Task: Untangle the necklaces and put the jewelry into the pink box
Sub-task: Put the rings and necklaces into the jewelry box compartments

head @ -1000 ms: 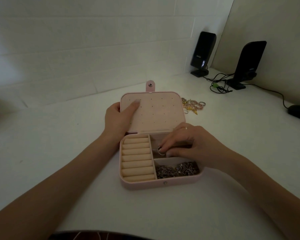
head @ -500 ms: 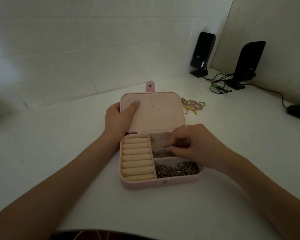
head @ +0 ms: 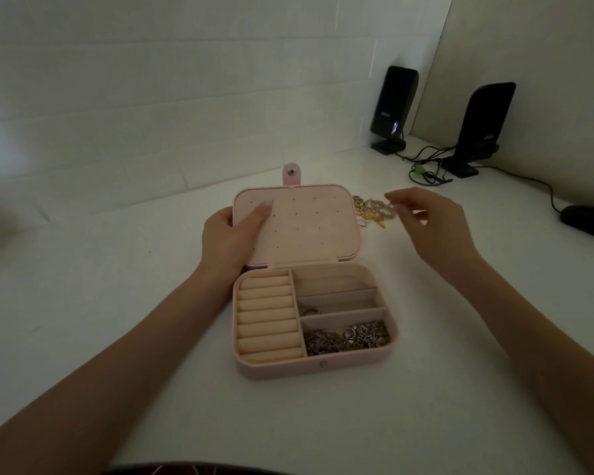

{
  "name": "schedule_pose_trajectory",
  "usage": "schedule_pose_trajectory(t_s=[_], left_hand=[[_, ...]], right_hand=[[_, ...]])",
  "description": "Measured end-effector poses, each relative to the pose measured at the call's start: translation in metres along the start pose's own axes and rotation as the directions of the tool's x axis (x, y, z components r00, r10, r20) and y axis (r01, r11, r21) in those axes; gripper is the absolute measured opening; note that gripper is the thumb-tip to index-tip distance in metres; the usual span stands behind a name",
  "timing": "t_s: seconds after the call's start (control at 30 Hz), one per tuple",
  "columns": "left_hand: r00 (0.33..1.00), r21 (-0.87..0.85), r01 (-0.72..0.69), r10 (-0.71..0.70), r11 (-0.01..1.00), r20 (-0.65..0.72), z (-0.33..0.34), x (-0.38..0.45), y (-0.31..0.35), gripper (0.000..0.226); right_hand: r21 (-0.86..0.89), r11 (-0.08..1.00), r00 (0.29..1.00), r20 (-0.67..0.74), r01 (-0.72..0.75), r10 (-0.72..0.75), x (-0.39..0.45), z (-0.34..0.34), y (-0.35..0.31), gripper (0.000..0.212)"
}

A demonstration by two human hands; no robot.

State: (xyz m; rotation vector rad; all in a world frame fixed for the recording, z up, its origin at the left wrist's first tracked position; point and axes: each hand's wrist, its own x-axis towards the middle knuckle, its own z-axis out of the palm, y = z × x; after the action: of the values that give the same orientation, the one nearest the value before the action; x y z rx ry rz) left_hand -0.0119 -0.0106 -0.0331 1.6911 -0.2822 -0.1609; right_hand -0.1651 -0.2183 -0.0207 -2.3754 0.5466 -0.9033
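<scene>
I see the pink box (head: 314, 366) lying open near the middle of the desk (head: 117, 303), its lid (head: 309, 228) tipped back toward the wall. My left hand (head: 230, 234) holds the lid's left edge, thumb pressed flat on the perforated inner panel and fingers wrapped behind it. My right hand (head: 432, 228) hovers above the desk just right of the lid, fingers loosely curled and empty, their tips reaching toward the gold and pink jewelry pile (head: 374, 210) that lies on the desk beside the lid's right edge. Inside the box, the near right compartment holds a heap of silver chains (head: 350, 337), the middle right compartment has a small ring (head: 309, 310), and the left side shows the beige ring rolls (head: 266, 318). Toward the desk's far right corner stand two black speakers (head: 395, 108) with tangled cables (head: 426, 169).
</scene>
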Motion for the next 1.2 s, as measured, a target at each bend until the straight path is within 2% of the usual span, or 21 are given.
schedule_pose_trajectory(t_s=[0.07, 0.17, 0.27, 0.4, 0.57, 0.7, 0.73, 0.8, 0.87, 0.93, 1.03, 1.13, 1.2], left_hand=[[1.000, 0.005, -0.004, 0.004, 1.000, 0.002, 0.000, 0.000, 0.001, 0.023], [0.999, 0.009, 0.001, -0.001, 1.000, -0.033, -0.004, 0.004, 0.002, 0.021], [0.996, -0.002, 0.028, -0.028, 1.000, -0.088, -0.015, 0.015, 0.001, 0.022], [0.992, 0.014, 0.036, -0.034, 0.999, -0.121, -0.021, 0.021, 0.000, 0.023], [0.995, 0.042, 0.030, -0.026, 0.999, -0.100, -0.019, 0.021, 0.000, 0.023], [0.995, 0.056, 0.027, -0.021, 0.998, -0.100, -0.020, 0.022, -0.001, 0.026], [0.995, 0.049, 0.031, -0.026, 0.998, -0.097, -0.020, 0.022, -0.002, 0.026], [0.995, 0.038, 0.036, -0.032, 0.999, -0.095, -0.020, 0.022, -0.002, 0.024], [0.995, 0.040, 0.033, -0.029, 0.999, -0.097, -0.020, 0.022, -0.001, 0.023], [0.995, 0.043, 0.030, -0.026, 0.999, -0.095, -0.020, 0.021, 0.000, 0.023], [0.995, 0.031, 0.036, -0.033, 0.999, -0.094, -0.019, 0.020, 0.000, 0.022], [0.995, 0.022, 0.036, -0.034, 0.999, -0.094, -0.019, 0.021, -0.001, 0.023], [0.995, 0.024, 0.039, -0.037, 0.999, -0.092, -0.020, 0.022, -0.001, 0.023]], right_hand=[[-0.132, 0.987, 0.996, 0.012, -0.091, 0.094, 0.016, 0.004, 0.028, 0.035], [-0.207, 0.968, 0.981, 0.097, -0.144, 0.167, 0.032, 0.014, 0.055, 0.044], [-0.240, 0.967, 0.982, 0.143, -0.087, 0.124, 0.040, 0.022, 0.069, 0.035], [-0.291, 0.953, 0.992, 0.071, -0.078, 0.103, 0.042, 0.021, 0.074, 0.021], [-0.250, 0.964, 0.993, 0.041, -0.094, 0.108, 0.037, 0.018, 0.068, 0.011], [0.007, 0.996, 0.993, -0.082, -0.085, 0.085, 0.030, 0.009, 0.030, 0.004], [0.089, 0.996, 0.998, -0.057, -0.027, 0.032, 0.028, 0.005, 0.013, 0.004], [0.267, 0.960, 0.976, 0.168, 0.087, -0.136, 0.022, -0.001, -0.025, 0.007], [0.339, 0.928, 0.840, 0.449, 0.157, -0.306, 0.012, -0.001, -0.054, 0.005], [0.308, 0.923, 0.720, 0.584, 0.229, -0.374, 0.003, 0.006, -0.064, 0.004], [0.287, 0.923, 0.656, 0.649, 0.258, -0.385, -0.005, 0.016, -0.063, 0.008], [0.266, 0.930, 0.648, 0.667, 0.252, -0.366, -0.006, 0.021, -0.060, 0.007], [0.213, 0.927, 0.662, 0.651, 0.309, -0.371, -0.004, 0.022, -0.056, 0.007]])
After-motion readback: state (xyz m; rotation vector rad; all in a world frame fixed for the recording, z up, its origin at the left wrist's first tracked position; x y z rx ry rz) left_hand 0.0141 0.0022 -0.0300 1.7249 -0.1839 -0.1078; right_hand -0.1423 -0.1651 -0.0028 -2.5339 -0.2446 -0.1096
